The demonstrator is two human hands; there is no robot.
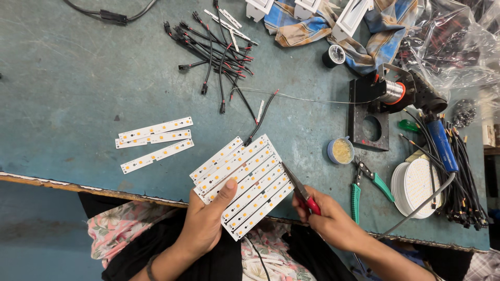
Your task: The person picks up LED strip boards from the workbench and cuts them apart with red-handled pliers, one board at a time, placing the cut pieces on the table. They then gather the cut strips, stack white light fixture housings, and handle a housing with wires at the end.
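My left hand (207, 218) holds a white panel of several joined LED strips (244, 183) over the table's near edge, thumb pressed on its face. A black and red wire pair (263, 112) runs from the panel's top corner. My right hand (329, 221) grips red-handled cutters (301, 190), whose blades touch the panel's right edge. Three single LED strips (154, 141) lie on the blue-green table (78, 78) to the left.
A bundle of black and red wires (216, 44) lies at the back. To the right are a small flux tin (340, 151), green-handled pliers (364, 184), a solder spool on a black stand (383, 99), a blue-handled soldering iron (441, 145) and round white LED discs (416, 187).
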